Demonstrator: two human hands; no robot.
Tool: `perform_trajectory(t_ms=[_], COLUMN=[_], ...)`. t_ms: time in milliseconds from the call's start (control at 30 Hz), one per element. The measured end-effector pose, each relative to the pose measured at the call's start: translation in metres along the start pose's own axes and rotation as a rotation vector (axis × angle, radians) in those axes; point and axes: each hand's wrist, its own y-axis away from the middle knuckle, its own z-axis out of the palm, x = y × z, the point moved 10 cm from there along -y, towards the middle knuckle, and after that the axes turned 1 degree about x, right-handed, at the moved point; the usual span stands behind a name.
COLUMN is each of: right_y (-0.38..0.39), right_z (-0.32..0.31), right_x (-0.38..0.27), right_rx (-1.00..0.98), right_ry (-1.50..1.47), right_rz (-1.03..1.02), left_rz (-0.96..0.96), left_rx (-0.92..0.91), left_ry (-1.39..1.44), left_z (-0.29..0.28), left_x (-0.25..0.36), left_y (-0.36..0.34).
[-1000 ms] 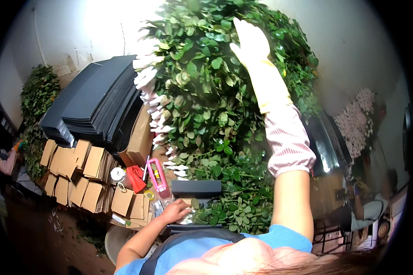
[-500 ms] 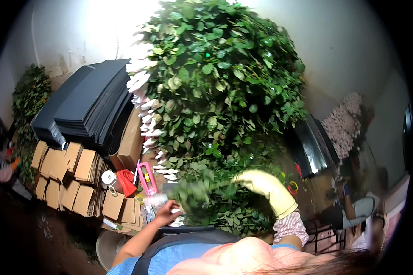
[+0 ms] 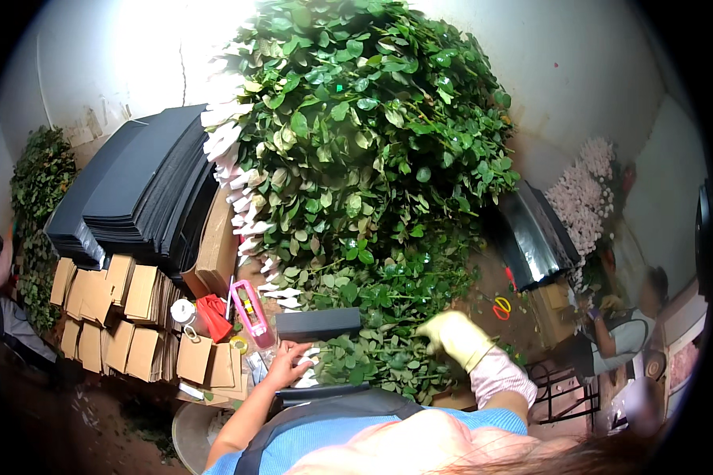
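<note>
My bare left hand [image 3: 288, 365] is low in the centre, its fingers curled on a white wrapped flower head [image 3: 309, 361] just below a dark oblong block [image 3: 317, 321]. My right hand [image 3: 457, 338], in a pale yellow rubber glove with a striped sleeve, is closed at a leafy stem [image 3: 392, 348] lying across a bed of green leaves [image 3: 376, 372]. Above both hands rises a tall pile of leafy stems [image 3: 372, 134], with white wrapped heads [image 3: 223, 146] lined along its left side. A pink tool [image 3: 252, 313] lies left of the block.
Black sheet stacks [image 3: 135, 174] and folded cardboard [image 3: 146, 297] are at the left, with a white jar [image 3: 184, 314] and red cloth [image 3: 212, 317]. Right are dark glossy sheets [image 3: 531, 233], yellow scissors [image 3: 501, 307], pale bundles [image 3: 582, 198] and a seated person [image 3: 622, 344]. Another person [image 3: 0, 277] is at far left.
My gloved hand came down from the top of the pile with a leafy stem to the bed beside my left hand, which has stayed low by the dark block.
</note>
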Motion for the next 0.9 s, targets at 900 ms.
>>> perform_trajectory(t_ms=[900], right_y=[0.092], right_z=[-0.155], right_x=[0.197], right_rx=[1.651], right_ry=[-1.093], right_rz=[-0.435], left_rz=[-0.037], left_rx=[-0.027], left_ry=[-0.006], left_z=[0.004], left_x=[-0.004], left_y=[0.001])
